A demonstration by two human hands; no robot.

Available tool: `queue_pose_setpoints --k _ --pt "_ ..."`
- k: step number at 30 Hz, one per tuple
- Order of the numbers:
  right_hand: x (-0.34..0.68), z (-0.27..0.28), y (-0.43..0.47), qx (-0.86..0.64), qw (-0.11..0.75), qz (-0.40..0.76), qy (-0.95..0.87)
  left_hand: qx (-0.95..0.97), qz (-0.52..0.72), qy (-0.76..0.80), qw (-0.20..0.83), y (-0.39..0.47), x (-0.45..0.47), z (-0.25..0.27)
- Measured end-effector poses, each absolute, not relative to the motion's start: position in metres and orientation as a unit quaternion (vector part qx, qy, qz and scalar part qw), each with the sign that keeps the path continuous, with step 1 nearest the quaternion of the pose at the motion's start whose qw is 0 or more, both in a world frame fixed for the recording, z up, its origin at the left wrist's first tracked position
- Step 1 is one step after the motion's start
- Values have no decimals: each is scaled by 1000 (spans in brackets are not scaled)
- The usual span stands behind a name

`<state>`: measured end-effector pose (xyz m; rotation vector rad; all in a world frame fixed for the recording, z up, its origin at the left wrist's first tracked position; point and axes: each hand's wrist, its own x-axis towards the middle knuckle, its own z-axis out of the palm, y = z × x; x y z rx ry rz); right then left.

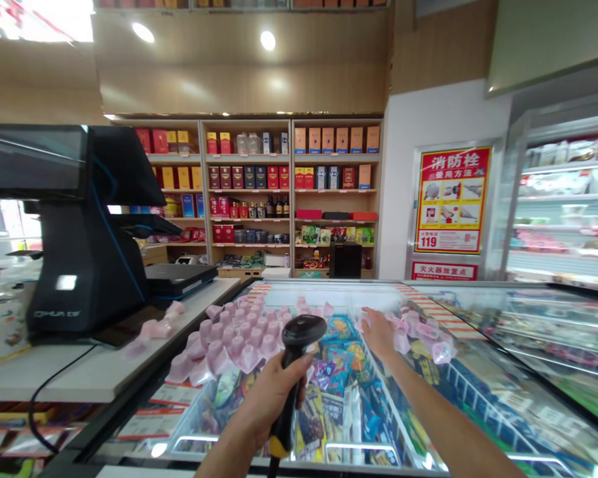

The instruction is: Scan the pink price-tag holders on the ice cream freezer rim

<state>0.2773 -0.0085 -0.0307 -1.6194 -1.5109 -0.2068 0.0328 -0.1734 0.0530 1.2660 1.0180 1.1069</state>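
The left hand [274,392] has its fingers clamped round the grip of a black-and-yellow handheld barcode scanner [303,330], raised over the clear glass top [154,398] of a chest freezer. The right hand [379,336] is beside a cluster of pale pink, translucent cup-shaped pieces [423,330] on that glass — its fingertips are blurred, so I cannot tell whether they grip one. More pink pieces [239,342] stand in rows left of the scanner.
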Motion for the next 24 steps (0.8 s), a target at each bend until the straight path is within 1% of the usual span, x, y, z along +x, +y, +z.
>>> queue_pose_setpoints --k 2,3,5,7,11,13,16,19,24 --pt "289 -36 -12 -680 353 -159 -623 525 475 437 555 -171 30 52" --pt "294 -39 -13 -690 322 -182 -622 520 478 438 556 -170 29 51" --pt "305 -43 -15 -702 286 -214 -616 517 474 442 559 -167 27 51" --pt "311 -44 -15 -710 275 -232 -605 511 473 446 562 -164 24 49" --pt "296 -36 -4 -708 311 -242 -586 489 479 459 566 -156 17 45" --pt "274 -31 11 -679 332 -226 -615 489 480 460 565 -152 12 42" --pt "235 -28 43 -649 328 -153 -669 491 483 462 559 -148 4 37" --pt "209 -34 73 -662 318 -71 -675 494 472 475 555 -146 -4 32" --pt "216 -51 90 -662 381 -7 -645 491 466 480 559 -145 -5 29"
